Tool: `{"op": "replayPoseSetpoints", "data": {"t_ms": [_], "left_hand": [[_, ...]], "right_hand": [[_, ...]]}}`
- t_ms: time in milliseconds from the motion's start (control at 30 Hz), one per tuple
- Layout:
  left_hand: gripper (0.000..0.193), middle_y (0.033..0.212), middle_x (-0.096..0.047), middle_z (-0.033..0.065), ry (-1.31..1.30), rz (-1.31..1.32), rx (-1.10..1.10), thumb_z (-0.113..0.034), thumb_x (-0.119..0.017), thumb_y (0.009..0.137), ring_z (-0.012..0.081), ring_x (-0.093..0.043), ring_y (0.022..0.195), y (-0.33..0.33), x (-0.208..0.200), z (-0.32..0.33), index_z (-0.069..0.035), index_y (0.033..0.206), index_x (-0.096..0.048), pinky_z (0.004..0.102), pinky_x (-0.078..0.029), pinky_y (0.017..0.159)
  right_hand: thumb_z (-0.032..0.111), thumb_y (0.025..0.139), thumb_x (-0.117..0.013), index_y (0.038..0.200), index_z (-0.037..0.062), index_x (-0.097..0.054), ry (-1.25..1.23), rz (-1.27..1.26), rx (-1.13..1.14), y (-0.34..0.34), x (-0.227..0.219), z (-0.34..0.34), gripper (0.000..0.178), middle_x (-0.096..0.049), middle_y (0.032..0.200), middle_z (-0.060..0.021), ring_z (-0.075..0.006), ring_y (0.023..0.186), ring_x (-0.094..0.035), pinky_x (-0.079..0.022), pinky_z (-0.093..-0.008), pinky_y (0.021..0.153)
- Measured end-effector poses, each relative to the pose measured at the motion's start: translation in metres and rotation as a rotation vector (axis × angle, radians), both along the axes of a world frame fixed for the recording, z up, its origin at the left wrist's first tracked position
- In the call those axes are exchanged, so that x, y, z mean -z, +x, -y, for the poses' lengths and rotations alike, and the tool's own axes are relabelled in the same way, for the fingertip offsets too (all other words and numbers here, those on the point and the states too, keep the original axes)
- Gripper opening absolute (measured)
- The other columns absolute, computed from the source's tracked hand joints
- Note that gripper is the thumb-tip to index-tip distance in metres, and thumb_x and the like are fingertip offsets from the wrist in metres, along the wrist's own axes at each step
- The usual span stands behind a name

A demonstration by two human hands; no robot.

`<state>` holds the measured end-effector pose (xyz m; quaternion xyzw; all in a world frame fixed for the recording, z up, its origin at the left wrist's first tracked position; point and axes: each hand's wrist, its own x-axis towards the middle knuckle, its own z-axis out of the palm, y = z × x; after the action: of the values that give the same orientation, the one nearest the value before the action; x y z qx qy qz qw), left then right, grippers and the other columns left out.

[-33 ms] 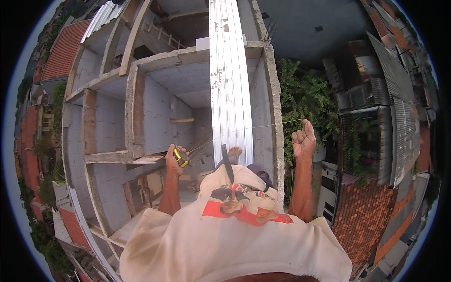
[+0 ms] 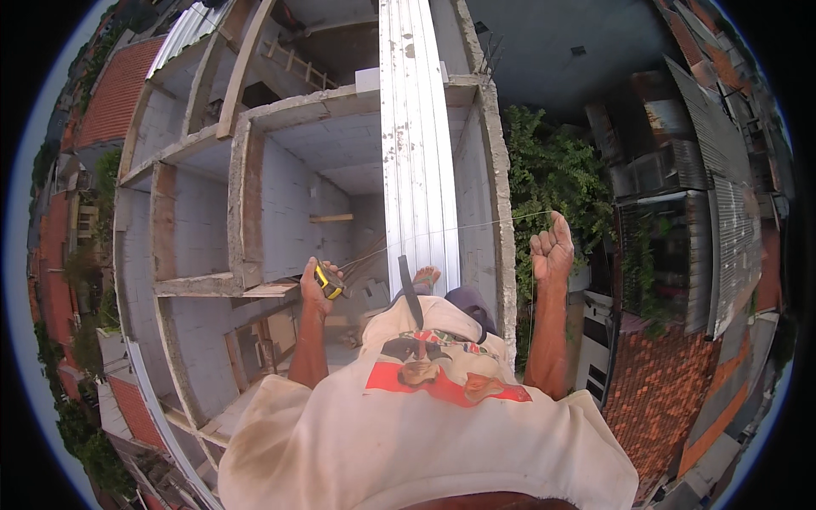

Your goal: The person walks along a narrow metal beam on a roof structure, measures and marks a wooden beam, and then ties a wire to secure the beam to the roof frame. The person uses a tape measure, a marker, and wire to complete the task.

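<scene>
My left hand (image 2: 318,285) is closed around a yellow and black tape measure (image 2: 328,281), out over the open rooms on the left. Raised on the right, beyond the outer wall, my right hand (image 2: 552,246) pinches a thin pale string (image 2: 463,226) between thumb and forefinger. The string runs across in front of me toward my left hand, sagging slightly; how it meets that hand is too fine to make out. Another length hangs down beside my right forearm. Beneath the string lies a long white ribbed metal sheet (image 2: 416,161), with my bare foot (image 2: 427,277) on it.
Unroofed block rooms lie below, divided by rough concrete wall tops (image 2: 323,109). The outer wall (image 2: 500,195) runs along my right, with a leafy tree (image 2: 557,174) and tiled roofs (image 2: 650,378) far down beyond it. A wooden ladder (image 2: 297,64) stands in a far room.
Both hands keep their hold. The string's right end is very slightly higher, and the whole view has shifted a touch.
</scene>
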<state>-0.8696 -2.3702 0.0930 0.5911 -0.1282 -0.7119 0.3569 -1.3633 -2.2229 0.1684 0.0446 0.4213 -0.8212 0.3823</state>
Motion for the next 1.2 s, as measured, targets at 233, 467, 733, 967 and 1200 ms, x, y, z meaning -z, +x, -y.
{"op": "replayPoseSetpoints", "data": {"t_ms": [233, 467, 733, 967, 1200], "left_hand": [[0.047, 0.095, -0.067, 0.0063, -0.056, -0.016, 0.026, -0.054, -0.057, 0.101, 0.0253, -0.069, 0.086, -0.063, -0.018, 0.112, -0.009, 0.113, -0.06, 0.0472, -0.057, 0.065], [0.045, 0.094, -0.068, 0.0059, -0.106, -0.027, 0.074, -0.053, -0.058, 0.1, 0.026, -0.069, 0.087, -0.15, -0.01, 0.248, -0.01, 0.11, -0.062, 0.0476, -0.057, 0.067], [0.045, 0.094, -0.069, 0.0055, -0.019, -0.016, 0.072, -0.054, -0.058, 0.099, 0.0262, -0.069, 0.086, -0.215, -0.012, 0.411, -0.011, 0.11, -0.062, 0.0503, -0.055, 0.068], [0.046, 0.092, -0.069, 0.0053, -0.043, -0.024, -0.034, -0.055, -0.058, 0.099, 0.0259, -0.069, 0.086, -0.273, -0.017, 0.542, -0.01, 0.11, -0.061, 0.0519, -0.056, 0.067], [0.048, 0.092, -0.07, 0.0055, -0.02, -0.034, -0.045, -0.056, -0.058, 0.099, 0.0258, -0.069, 0.083, -0.315, -0.006, 0.658, -0.011, 0.111, -0.061, 0.0533, -0.056, 0.066]], "right_hand": [[0.025, 0.103, -0.069, 0.116, 0.0031, -0.064, -0.028, 0.027, -0.01, -0.049, 0.005, 0.107, 0.025, -0.024, 0.058, 0.0087, -0.0071, 0.047, -0.021, -0.024, -0.0286, 0.049], [0.025, 0.102, -0.072, 0.12, 0.0022, -0.064, -0.004, 0.059, 0.026, -0.117, 0.053, 0.208, 0.031, -0.025, 0.061, 0.0082, -0.0072, 0.048, -0.022, -0.024, -0.0294, 0.048], [0.027, 0.102, -0.071, 0.122, 0.0009, -0.064, 0.147, 0.05, 0.106, -0.202, 0.063, 0.377, 0.034, -0.024, 0.065, 0.009, -0.0061, 0.051, -0.022, -0.023, -0.0281, 0.05], [0.026, 0.106, -0.066, 0.121, 0.0037, -0.063, 0.045, 0.063, 0.03, -0.289, 0.052, 0.529, 0.027, -0.02, 0.058, 0.0083, -0.0071, 0.048, -0.019, -0.024, -0.0291, 0.048], [0.028, 0.103, -0.07, 0.125, 0.0013, -0.062, 0.046, 0.046, 0.038, -0.342, 0.043, 0.675, 0.035, -0.022, 0.061, 0.0086, -0.0073, 0.05, -0.021, -0.025, -0.0288, 0.049]]}}
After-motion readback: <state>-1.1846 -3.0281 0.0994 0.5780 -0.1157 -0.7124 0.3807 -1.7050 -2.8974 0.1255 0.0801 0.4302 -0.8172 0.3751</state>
